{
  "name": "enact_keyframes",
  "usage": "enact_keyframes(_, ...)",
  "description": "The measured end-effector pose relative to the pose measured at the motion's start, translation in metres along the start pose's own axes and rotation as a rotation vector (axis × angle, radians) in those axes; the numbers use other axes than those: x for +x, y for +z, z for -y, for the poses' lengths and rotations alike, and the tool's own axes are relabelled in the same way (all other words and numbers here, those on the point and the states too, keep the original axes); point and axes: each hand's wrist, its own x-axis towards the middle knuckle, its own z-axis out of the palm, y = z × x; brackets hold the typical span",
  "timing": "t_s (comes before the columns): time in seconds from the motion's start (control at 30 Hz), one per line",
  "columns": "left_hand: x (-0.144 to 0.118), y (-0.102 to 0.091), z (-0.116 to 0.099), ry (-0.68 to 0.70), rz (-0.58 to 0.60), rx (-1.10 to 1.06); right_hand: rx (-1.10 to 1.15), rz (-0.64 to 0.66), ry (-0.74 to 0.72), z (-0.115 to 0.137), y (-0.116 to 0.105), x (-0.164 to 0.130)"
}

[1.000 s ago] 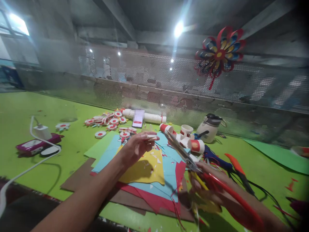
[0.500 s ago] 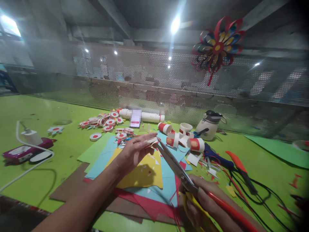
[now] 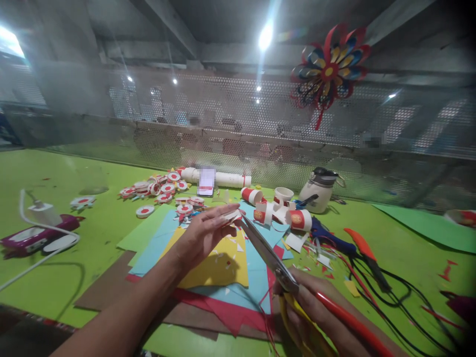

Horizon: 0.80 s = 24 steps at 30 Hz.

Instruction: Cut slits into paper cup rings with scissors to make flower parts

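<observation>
L hand (image 3: 203,237) is closed in a pinch on a small paper piece (image 3: 231,216), held between thumb and fingertips (image 3: 233,208) above the yellow sheet (image 3: 223,265). R hand (image 3: 316,317) is closed round the handles of the scissors (image 3: 266,250), right of the yellow sheet; blade tips touch the paper piece just beside the L fingertips. Blade gap can't be told.

Both forearms are bare, with no sleeve, watch or glove showing. The left hand (image 3: 203,235), above the yellow sheet (image 3: 223,267), wears no ring. The right hand (image 3: 316,310), right of that sheet, is likewise unadorned and partly blurred.
</observation>
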Motion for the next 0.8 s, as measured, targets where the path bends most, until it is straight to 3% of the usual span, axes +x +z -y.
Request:
enact_keyframes(0.17,-0.0011,0.0017,-0.0009,-0.019,-0.003,0.002,0.049,0.053,0.037,0.0061,-0.0022,-0.0006)
enact_keyframes(0.43,-0.0015,-0.0008,-0.0010,-0.011,0.018,0.007,0.062,0.033,0.107,0.0024,-0.0012,-0.0043)
enact_keyframes(0.67,-0.0011,-0.0035,-0.0004,-0.026,0.019,0.037,-0.029,0.039,-0.048,-0.0001,-0.0008,-0.0004)
enact_keyframes(0.8,-0.0014,-0.0038,-0.0004,-0.031,0.020,0.039,-0.092,-0.045,-0.073,-0.0005,0.0050,-0.0023)
